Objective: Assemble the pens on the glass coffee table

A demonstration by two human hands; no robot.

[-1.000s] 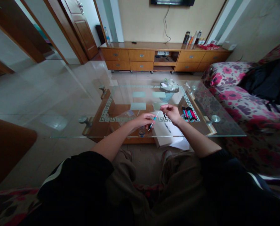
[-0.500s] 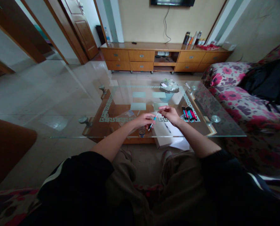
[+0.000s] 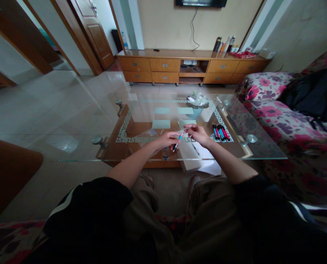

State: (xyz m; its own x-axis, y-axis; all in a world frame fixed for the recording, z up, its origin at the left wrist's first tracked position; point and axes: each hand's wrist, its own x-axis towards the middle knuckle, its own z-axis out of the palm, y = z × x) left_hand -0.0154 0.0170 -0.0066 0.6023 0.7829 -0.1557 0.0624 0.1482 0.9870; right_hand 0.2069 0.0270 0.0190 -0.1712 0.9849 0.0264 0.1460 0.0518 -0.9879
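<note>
My left hand (image 3: 169, 139) is closed around a slim pen (image 3: 180, 138) with a blue middle and a dark lower end, held slanted above the glass table. At its upper end, a thin pale part runs up to the fingertips of my right hand (image 3: 196, 133), which are pinched together on it. Whether that thin part is a separate piece is too small to tell. To the right lies a row of blue, pink and black pens (image 3: 221, 133). Below my right hand, a dark pen (image 3: 195, 148) shows against a white box (image 3: 185, 156).
A small clear cup (image 3: 165, 154) stands below my left hand, and a clear plastic bag (image 3: 149, 132) lies left of it. White paper (image 3: 211, 168) is by the box. A lined basket (image 3: 195, 112) shows beyond my hands. The glass table's front edge (image 3: 141, 160) runs under my forearms.
Both hands keep their hold and have shifted only very slightly; my right fingertips sit a touch further left. The other things have not moved.
</note>
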